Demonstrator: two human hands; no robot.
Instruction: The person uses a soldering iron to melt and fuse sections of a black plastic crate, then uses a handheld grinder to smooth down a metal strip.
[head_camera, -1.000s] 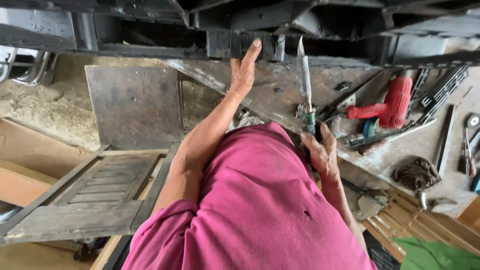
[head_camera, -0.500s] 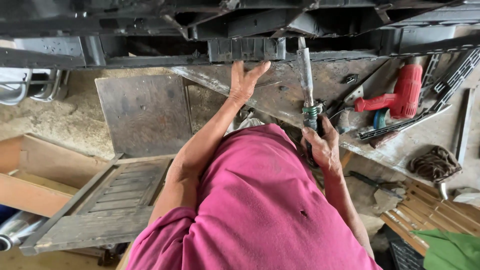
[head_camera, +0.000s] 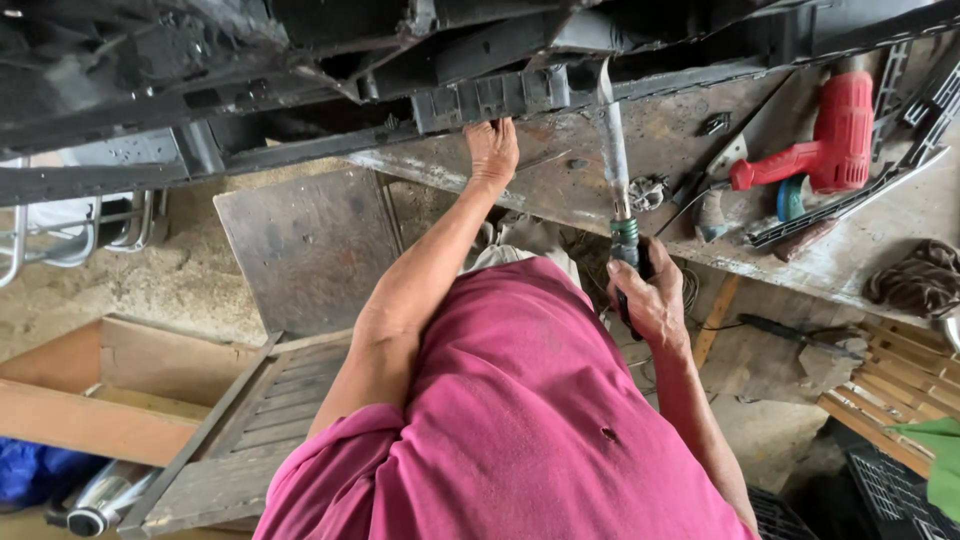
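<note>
My left hand reaches forward and rests on a black ribbed metal part at the edge of the dirty workbench. My right hand grips the dark handle of a long chisel-like tool with a green collar. Its flat metal blade points up toward the black part, just right of my left hand. My pink shirt fills the lower middle of the view.
A red power drill lies on the bench at the right among loose metal strips and small tools. A coil of rope sits at the far right. A slatted metal panel and wooden boards lie on the ground at left.
My left hand has slid down from the black frame to the ribbed part at the bench edge. My right hand has raised the tool so that its blade reaches the black part.
</note>
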